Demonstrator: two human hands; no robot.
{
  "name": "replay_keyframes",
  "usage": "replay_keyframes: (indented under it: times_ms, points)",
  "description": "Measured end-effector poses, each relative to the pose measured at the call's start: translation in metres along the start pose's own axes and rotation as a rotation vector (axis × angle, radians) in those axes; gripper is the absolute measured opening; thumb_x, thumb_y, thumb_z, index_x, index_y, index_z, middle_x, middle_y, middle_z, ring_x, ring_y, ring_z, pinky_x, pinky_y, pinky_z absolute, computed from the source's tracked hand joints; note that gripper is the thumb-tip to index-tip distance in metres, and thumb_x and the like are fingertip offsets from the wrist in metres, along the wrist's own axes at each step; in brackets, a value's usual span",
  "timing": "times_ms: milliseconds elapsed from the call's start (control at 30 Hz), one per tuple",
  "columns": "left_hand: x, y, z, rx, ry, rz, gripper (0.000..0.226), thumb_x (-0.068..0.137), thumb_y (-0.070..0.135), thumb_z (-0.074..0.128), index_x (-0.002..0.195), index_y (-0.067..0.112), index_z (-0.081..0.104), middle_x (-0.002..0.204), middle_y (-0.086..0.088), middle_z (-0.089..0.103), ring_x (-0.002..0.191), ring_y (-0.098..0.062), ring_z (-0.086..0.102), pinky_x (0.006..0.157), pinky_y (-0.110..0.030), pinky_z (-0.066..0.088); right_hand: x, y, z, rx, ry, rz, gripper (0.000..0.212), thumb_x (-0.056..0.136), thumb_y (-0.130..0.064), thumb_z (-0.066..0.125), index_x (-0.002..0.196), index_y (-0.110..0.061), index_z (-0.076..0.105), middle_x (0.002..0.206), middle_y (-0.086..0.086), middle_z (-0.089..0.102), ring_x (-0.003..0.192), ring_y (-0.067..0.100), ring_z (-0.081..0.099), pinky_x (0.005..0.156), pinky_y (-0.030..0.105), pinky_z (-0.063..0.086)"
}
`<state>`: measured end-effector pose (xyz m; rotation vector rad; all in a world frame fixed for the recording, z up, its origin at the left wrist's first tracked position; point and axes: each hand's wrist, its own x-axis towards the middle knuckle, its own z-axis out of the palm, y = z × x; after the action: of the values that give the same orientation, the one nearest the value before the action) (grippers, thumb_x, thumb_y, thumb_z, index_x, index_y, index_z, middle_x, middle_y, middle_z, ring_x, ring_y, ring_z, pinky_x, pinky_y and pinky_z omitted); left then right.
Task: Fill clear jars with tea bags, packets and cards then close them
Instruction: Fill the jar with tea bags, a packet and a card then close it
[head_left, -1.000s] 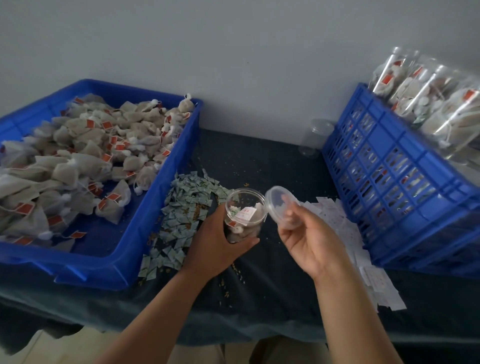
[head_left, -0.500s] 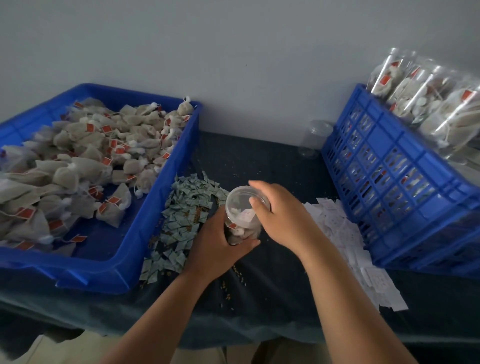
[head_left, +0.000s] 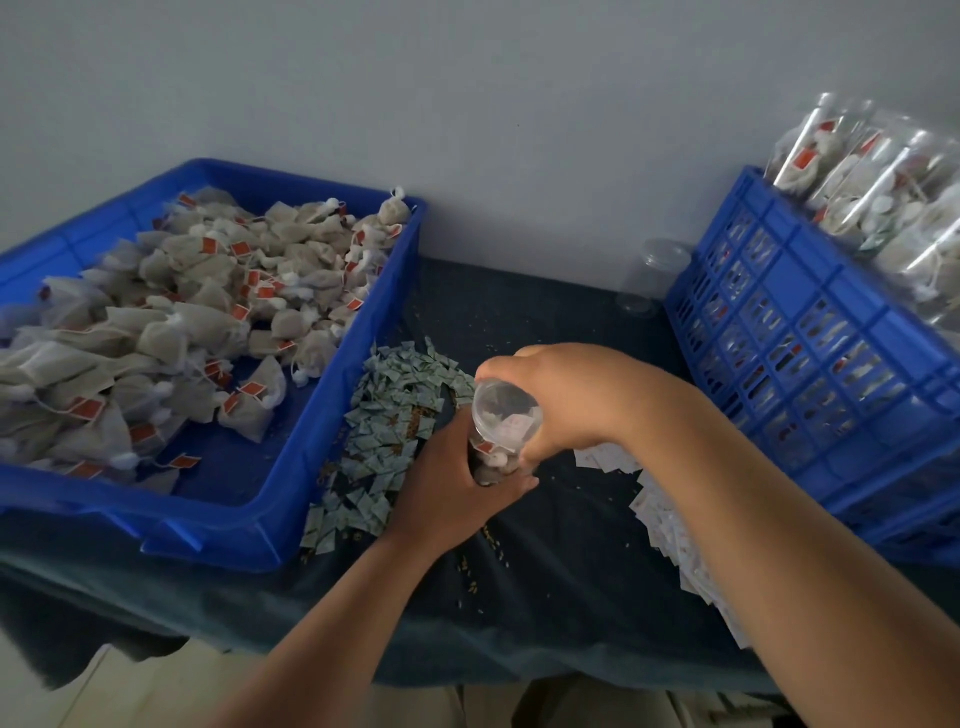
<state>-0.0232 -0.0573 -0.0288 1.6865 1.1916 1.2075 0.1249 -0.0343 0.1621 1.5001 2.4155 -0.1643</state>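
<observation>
Your left hand (head_left: 447, 483) wraps its fingers round the body of the clear jar (head_left: 492, 460), which sits over the dark tablecloth (head_left: 545, 561) between the green packets (head_left: 395, 415) and the white cards (head_left: 670, 525). A second ago your right hand (head_left: 566, 400) held the lid (head_left: 500, 411) beside the open mouth. Now its fingers curl over the lid on top of the jar, so filling appears finished and closing is under way. Whether the lid is fully seated cannot be told. The red tags on the tea bags (head_left: 171, 322) and the print on the cards are too small to read.

blue tray (head_left: 332, 426), blue lattice crate (head_left: 810, 374), red-tagged tea bags (head_left: 197, 322)
</observation>
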Motion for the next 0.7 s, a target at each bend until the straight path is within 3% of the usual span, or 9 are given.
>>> replay_keyframes:
  times_ms: [133, 233, 300, 333, 400, 500, 600, 667, 700]
  points:
    - [0.000, 0.000, -0.002, 0.033, -0.030, 0.003, 0.072, 0.075, 0.056, 0.091, 0.136, 0.051, 0.054, 0.125, 0.026, 0.071, 0.114, 0.006, 0.068, 0.089, -0.033, 0.060, 0.004, -0.018, -0.006, -0.278, 0.062, 0.118, 0.088, 0.067, -0.100, 0.059, 0.112, -0.024, 0.053, 0.086, -0.007, 0.060, 0.074, 0.016, 0.059, 0.057, 0.033, 0.044]
    - [-0.002, 0.003, -0.003, 0.037, -0.025, 0.003, 0.067, 0.075, 0.056, 0.092, 0.131, 0.054, 0.056, 0.121, 0.028, 0.071, 0.110, 0.008, 0.069, 0.084, -0.025, 0.057, 0.008, -0.020, -0.011, -0.356, -0.002, 0.161, 0.104, 0.066, -0.111, 0.034, 0.102, -0.017, 0.061, 0.085, -0.003, 0.066, 0.073, 0.019, 0.064, 0.058, 0.032, 0.044]
    - [-0.002, 0.003, -0.002, 0.037, -0.027, -0.006, 0.070, 0.072, 0.059, 0.092, 0.132, 0.052, 0.057, 0.120, 0.026, 0.072, 0.109, 0.006, 0.069, 0.084, -0.027, 0.058, 0.007, -0.010, -0.020, -0.277, -0.206, 0.176, 0.112, 0.064, -0.107, 0.051, 0.134, -0.019, 0.059, 0.109, -0.001, 0.072, 0.093, 0.023, 0.069, 0.076, 0.037, 0.056]
    - [-0.002, 0.002, -0.002, 0.033, -0.028, -0.009, 0.073, 0.072, 0.060, 0.092, 0.134, 0.051, 0.056, 0.122, 0.026, 0.072, 0.110, 0.006, 0.069, 0.086, -0.030, 0.060, 0.006, -0.006, -0.025, -0.232, -0.294, 0.153, 0.116, 0.065, -0.097, 0.067, 0.154, -0.026, 0.044, 0.125, -0.001, 0.070, 0.106, 0.025, 0.068, 0.089, 0.042, 0.058]
    - [-0.001, 0.002, -0.002, 0.028, -0.025, -0.015, 0.076, 0.071, 0.060, 0.093, 0.136, 0.050, 0.055, 0.124, 0.026, 0.071, 0.113, 0.005, 0.068, 0.090, -0.032, 0.061, 0.006, 0.002, -0.028, -0.215, -0.282, 0.058, 0.117, 0.068, -0.075, 0.087, 0.162, -0.035, 0.030, 0.131, -0.005, 0.068, 0.111, 0.022, 0.066, 0.097, 0.044, 0.058]
    - [-0.002, 0.002, -0.003, 0.033, -0.021, -0.024, 0.078, 0.069, 0.062, 0.093, 0.136, 0.053, 0.054, 0.126, 0.028, 0.069, 0.115, 0.008, 0.066, 0.090, -0.027, 0.058, 0.003, 0.005, -0.019, -0.246, -0.135, 0.012, 0.089, 0.062, -0.090, 0.076, 0.128, -0.033, 0.060, 0.098, -0.012, 0.070, 0.087, 0.014, 0.067, 0.079, 0.041, 0.061]
    - [-0.001, 0.003, -0.003, 0.052, -0.018, -0.028, 0.080, 0.067, 0.064, 0.092, 0.136, 0.056, 0.052, 0.128, 0.031, 0.067, 0.116, 0.010, 0.064, 0.090, -0.026, 0.057, -0.001, 0.013, -0.012, -0.347, -0.130, 0.092, 0.098, 0.055, -0.111, 0.050, 0.102, -0.027, 0.068, 0.082, -0.010, 0.071, 0.073, 0.014, 0.068, 0.063, 0.035, 0.057]
    - [0.000, 0.002, -0.002, 0.058, -0.017, -0.022, 0.080, 0.068, 0.064, 0.092, 0.136, 0.056, 0.052, 0.128, 0.031, 0.067, 0.116, 0.009, 0.065, 0.092, -0.030, 0.059, -0.005, 0.019, -0.015, -0.358, -0.158, 0.086, 0.109, 0.057, -0.104, 0.062, 0.137, -0.029, 0.060, 0.111, -0.008, 0.073, 0.094, 0.015, 0.071, 0.073, 0.036, 0.058]
    - [0.000, 0.002, -0.002, 0.061, -0.014, -0.022, 0.080, 0.068, 0.064, 0.092, 0.136, 0.056, 0.052, 0.127, 0.030, 0.068, 0.115, 0.009, 0.065, 0.092, -0.030, 0.059, -0.004, 0.020, -0.017, -0.334, -0.164, 0.023, 0.118, 0.062, -0.092, 0.076, 0.159, -0.037, 0.039, 0.134, -0.007, 0.066, 0.112, 0.018, 0.068, 0.085, 0.039, 0.058]
